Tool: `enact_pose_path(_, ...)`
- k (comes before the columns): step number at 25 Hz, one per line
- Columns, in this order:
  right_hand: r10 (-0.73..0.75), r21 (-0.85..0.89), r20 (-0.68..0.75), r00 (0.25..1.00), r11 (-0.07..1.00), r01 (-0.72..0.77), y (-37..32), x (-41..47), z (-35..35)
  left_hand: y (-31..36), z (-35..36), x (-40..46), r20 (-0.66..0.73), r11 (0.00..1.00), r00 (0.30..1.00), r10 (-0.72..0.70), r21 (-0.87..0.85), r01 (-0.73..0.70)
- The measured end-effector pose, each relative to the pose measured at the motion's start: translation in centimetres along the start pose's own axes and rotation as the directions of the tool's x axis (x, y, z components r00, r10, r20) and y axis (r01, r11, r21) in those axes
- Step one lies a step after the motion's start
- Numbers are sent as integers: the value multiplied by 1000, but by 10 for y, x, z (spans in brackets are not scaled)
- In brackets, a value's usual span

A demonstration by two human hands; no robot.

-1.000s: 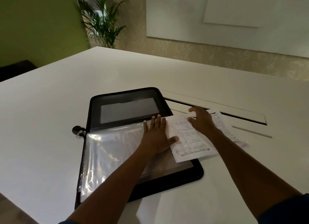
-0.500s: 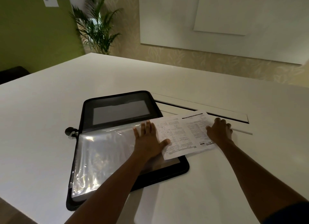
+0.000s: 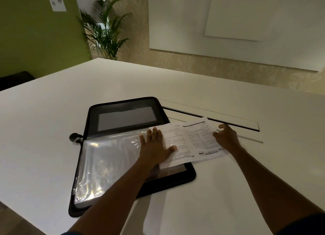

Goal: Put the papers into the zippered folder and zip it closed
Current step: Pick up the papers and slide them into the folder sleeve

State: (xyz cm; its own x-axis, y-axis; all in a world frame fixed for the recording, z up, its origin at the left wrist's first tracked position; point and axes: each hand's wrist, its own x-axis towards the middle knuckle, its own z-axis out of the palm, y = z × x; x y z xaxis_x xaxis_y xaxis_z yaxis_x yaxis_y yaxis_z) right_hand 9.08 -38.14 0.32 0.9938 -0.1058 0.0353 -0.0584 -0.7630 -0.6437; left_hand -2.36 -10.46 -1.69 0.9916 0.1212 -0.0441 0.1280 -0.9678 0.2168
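Two bare forearms reach forward over the white rectangular table [image 3: 52,111], both toward the black zippered fabric folder [image 3: 123,104], which lies unzipped and spread flat near the table's near-left edge. Nearest to the camera is the folder's lower half, covered by glossy clear plastic sleeves [image 3: 105,161] that catch glare. The left hand [image 3: 154,147] lies flat and open on the right part of those sleeves, fingers spread, thumb tip resting on the left margin of the white printed papers [image 3: 191,140]. The papers lie partly over the folder's right edge and partly on the bare table just right of it; the left portion appears to sit under a clear sleeve. The right hand [image 3: 226,138] rests on the papers' right edge, fingers loosely curled and pressing down, not closed around anything. At the folder's left spine a metal zipper pull [image 3: 76,140] lies on the table. Beyond the sleeves, the folder's upper half shows a grey inner pocket [image 3: 126,118]. Behind the folder's right side, a long recessed slot [image 3: 211,118] runs across the table. Farther back stands a green palm plant [image 3: 105,32].
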Motion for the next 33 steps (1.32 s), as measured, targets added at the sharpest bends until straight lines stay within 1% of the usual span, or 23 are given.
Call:
enact_pose_path(2,-18,57,53,998,998,15,-1,-2,-4,0,0,0,0,1000,1000,1,5,-1)
enact_pose_path(4,-60,51,80,995,997,57,0,-3,-7,1,1,0,-11,1000,1000,1,-1,-1)
enact_pose_path(6,-67,-15,68,995,998,68,-1,-4,-7,2,2,0,-18,1000,1000,1,1,-1)
enact_pose_path(9,-3,-195,53,999,981,13,-12,-7,1,2,3,0,-9,1000,1000,-9,7,9)
enact_pose_path(11,30,-226,62,998,974,-15,-20,-10,7,3,2,0,3,1000,1000,-15,5,15)
enact_pose_path(15,76,-148,79,994,987,-64,-27,-9,8,3,2,-1,2,1000,1000,-14,-16,14)
enact_pose_path(18,120,-76,144,982,991,-110,-28,-10,5,2,1,-2,2,999,1000,-16,-29,16)
enact_pose_path(20,74,-44,182,981,997,-67,-30,-12,3,3,1,-2,6,999,1000,-20,-33,21)
enact_pose_path(23,-12,-26,191,982,1000,17,-37,-17,0,5,2,-3,5,999,1000,-29,-36,29)
enact_pose_path(30,-113,70,217,970,993,100,-39,-29,6,8,5,-13,6,999,1000,-31,-27,31)
enact_pose_path(33,-162,75,235,958,986,148,-45,-30,12,9,6,-18,11,999,999,-30,-24,31)
